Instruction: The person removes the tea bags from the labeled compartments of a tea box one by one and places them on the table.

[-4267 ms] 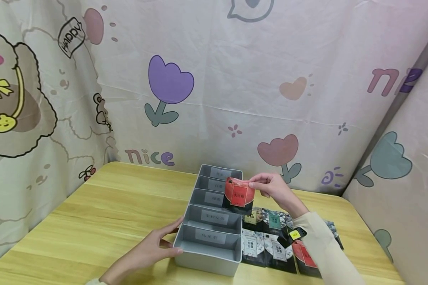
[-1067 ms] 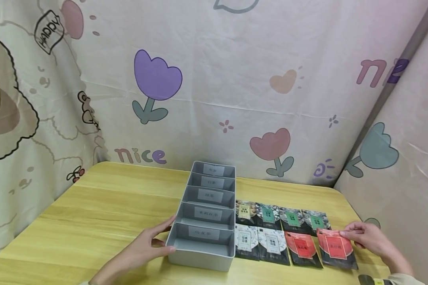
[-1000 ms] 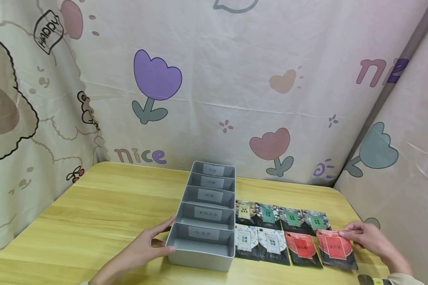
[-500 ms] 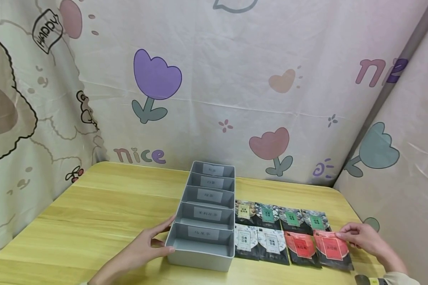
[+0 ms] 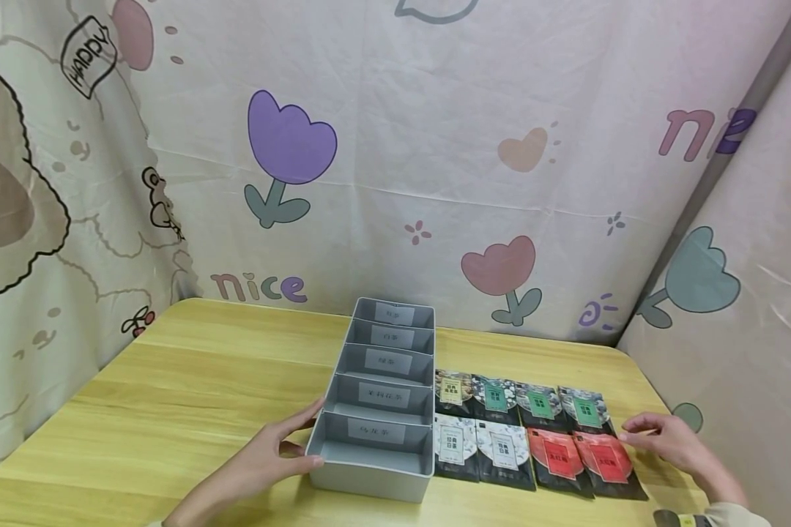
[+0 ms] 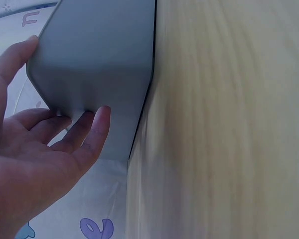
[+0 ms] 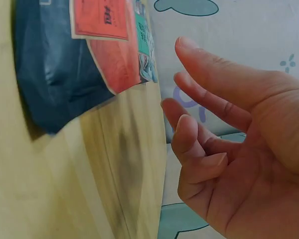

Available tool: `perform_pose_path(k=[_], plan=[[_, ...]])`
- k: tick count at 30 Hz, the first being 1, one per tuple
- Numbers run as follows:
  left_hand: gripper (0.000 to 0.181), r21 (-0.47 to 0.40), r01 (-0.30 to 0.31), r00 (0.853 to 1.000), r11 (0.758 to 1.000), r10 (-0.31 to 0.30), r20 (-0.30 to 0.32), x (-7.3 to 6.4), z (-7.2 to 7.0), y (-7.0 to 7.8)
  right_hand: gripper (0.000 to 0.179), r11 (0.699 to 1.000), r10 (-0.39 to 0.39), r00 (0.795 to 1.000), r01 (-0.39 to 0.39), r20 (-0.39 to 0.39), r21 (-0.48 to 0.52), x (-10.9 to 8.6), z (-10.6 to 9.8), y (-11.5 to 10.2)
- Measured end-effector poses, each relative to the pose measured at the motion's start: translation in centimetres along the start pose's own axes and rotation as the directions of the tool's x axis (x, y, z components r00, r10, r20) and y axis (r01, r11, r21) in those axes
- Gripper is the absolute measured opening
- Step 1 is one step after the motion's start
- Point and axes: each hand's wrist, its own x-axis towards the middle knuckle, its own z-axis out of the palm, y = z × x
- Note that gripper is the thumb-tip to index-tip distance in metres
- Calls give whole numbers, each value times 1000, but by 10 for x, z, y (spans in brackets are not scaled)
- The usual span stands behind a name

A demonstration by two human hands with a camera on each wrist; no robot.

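A long grey box [image 5: 369,479] with labelled compartments stands mid-table. My left hand [image 5: 270,457] rests against its left side, thumb at the near corner and index finger farther back along the wall. In the left wrist view the other fingers [image 6: 97,132] bend loosely beside the grey wall. At the right, my right hand [image 5: 672,443] holds nothing, its fingers loosely bent and thumb apart from them. Just left of it lies a red and black tea packet [image 5: 608,461], beside a matching red tea packet [image 5: 556,455].
Two white tea packets [image 5: 504,450] continue the front row up to the box. Behind them runs a row with a yellow-labelled packet [image 5: 453,391] and several green-labelled packets [image 5: 542,405]. Patterned curtains [image 5: 395,183] border the wooden table [image 5: 204,380].
My right hand carried a red packet from above the box to the right end of the front row, slid it left beside the other red one, and let go. The left hand stayed at the box.
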Motion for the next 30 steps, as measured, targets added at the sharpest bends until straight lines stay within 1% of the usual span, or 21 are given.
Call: perform_pose_path(k=[4, 10, 13, 15, 17, 20, 21, 24, 26, 27, 30], plan=[[74, -11, 3, 1000, 1000, -3, 1, 0, 0, 0, 40, 1000, 10, 1000, -10, 10, 5, 2, 0, -1], [73, -42, 1, 1000, 999, 0, 8, 0, 0, 0, 39, 1000, -27, 1000, 27, 8, 6, 1, 3, -2], [74, -25, 27, 1000, 999, -27, 2, -1, 1, 2, 37, 1000, -27, 1000, 27, 3, 2, 2, 4, -2], [74, 46, 43, 999, 998, -43, 1, -1, 0, 5, 37, 999, -34, 999, 34, 7, -7, 2, 4, -1], [75, 147, 52, 998, 988, -54, 12, -3, -1, 10, 37, 999, -35, 999, 35, 5, -26, 2, 4, -1], [74, 293, 36, 998, 955, -48, 33, -3, -4, 17, 36, 997, -44, 999, 45, 6, -59, 3, 6, -1], [71, 330, 25, 999, 944, -35, 26, -3, -6, 18, 36, 996, -50, 999, 51, 3, -74, 3, 6, -1], [51, 379, 1, 1000, 926, 9, -23, 0, -12, 17, 33, 994, -46, 999, 46, -1, -102, 5, 8, -4], [36, 406, -13, 996, 914, 48, -77, 2, -17, 14, 31, 993, -47, 999, 45, -9, -105, 4, 9, -7], [30, 409, -8, 993, 913, 56, -105, 3, -20, 12, 30, 994, -45, 999, 44, -12, -99, 4, 10, -8], [25, 437, 16, 985, 899, 61, -162, 3, -27, 9, 29, 996, -40, 999, 37, -27, -82, 1, 13, -13]])
